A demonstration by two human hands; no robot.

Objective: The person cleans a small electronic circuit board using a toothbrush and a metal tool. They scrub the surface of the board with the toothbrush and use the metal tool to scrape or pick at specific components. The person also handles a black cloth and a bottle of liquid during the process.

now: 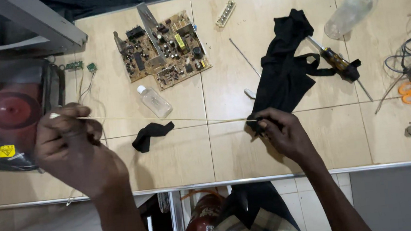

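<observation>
Tiled worktop (246, 151) filling the frame, circuit board (162, 48) at upper centre, small clear bottle (154, 101) below it, screwdriver (336, 60) and larger bottle (354, 6) at upper right. Left hand (72, 144), centre left, pinched shut on one end of a thin pale rod (167, 118). Right hand (284, 131), centre right, closed on the other end and on a black cloth (284, 66) trailing upward.

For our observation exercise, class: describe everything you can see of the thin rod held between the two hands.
The thin rod is pale, straight and very slender, perhaps wood or wire; its material is unclear. It lies almost level above the tiled table, stretched from the left hand to the right hand. Each hand pinches one end in its fingers. Its middle passes just below a small clear bottle and above a scrap of black cloth.
</observation>
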